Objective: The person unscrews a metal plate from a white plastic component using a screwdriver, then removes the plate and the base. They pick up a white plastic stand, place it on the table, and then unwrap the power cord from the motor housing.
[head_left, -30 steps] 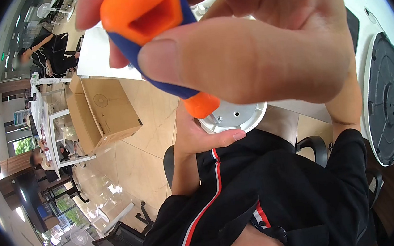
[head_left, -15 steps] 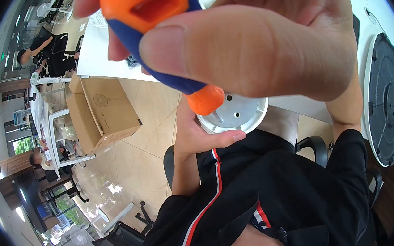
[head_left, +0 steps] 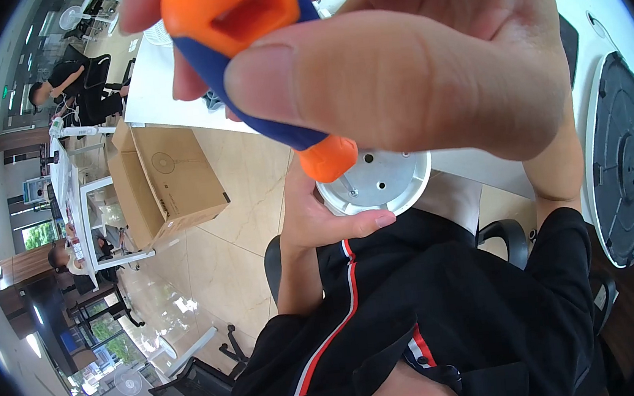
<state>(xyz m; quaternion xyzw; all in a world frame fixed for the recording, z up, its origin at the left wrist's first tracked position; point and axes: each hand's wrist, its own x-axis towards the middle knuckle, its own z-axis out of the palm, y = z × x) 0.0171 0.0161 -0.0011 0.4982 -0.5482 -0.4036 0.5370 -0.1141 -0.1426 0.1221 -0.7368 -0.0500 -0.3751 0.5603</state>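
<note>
Close to the camera, my right hand point(head_left: 412, 74) is wrapped round the handle of an orange and blue screwdriver point(head_left: 280, 129), thumb along its side. The handle slants down toward a white round part point(head_left: 395, 179) with a raised rim and several holes. Its shaft is mostly hidden behind the orange collar, which overlaps the part's left side in this view. Below, my left hand point(head_left: 315, 217) grips that round part at its left and near edge, the thumb lying over the rim.
A large dark round base with a white rim point(head_left: 622, 161) is on the right on a white surface. An opened cardboard box point(head_left: 177, 173) stands on the floor at left, near a white table point(head_left: 162, 91). Two people sit farther off; a mesh chair point(head_left: 198, 393) is lower left.
The screwdriver has shifted very slightly left and up with my right hand. My left hand and the round part stay almost still.
</note>
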